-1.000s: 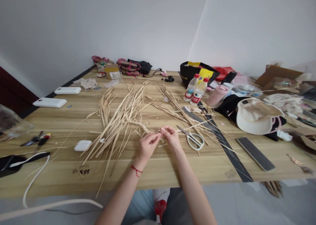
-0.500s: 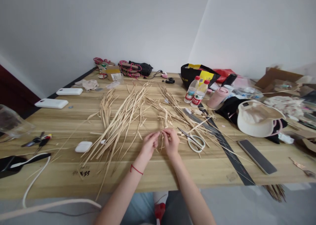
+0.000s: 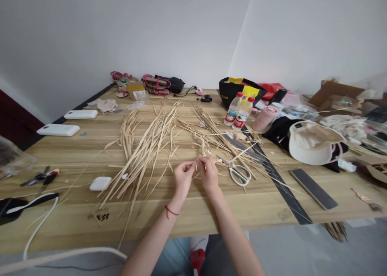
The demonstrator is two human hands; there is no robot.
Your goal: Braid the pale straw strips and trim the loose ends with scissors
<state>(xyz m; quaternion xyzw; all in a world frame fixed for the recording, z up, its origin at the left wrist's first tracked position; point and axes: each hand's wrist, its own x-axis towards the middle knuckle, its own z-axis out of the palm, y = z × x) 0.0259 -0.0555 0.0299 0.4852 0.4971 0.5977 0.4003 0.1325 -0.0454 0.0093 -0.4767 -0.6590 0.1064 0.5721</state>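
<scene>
fingertips of my left hand point(image 3: 183, 178) and right hand point(image 3: 209, 175) pinch a thin strand point(image 3: 196, 165), nearer the tabletop's point(image 3: 193, 217) near edge than the braided straw point(image 3: 203, 146).

Soft, muted daylight-like light falls over the table point(image 3: 145, 225), its source out of view. The wall point(image 3: 169, 34) is cool grey, dimmer toward the upper left. Shadows are faint, with no harsh glare. The wide lens stretches the sides; the plastic point(image 3: 13, 159) at the left edge looks smeared. The strand point(image 3: 196, 166) between the hands point(image 3: 196, 175) lacks fine detail.
</scene>
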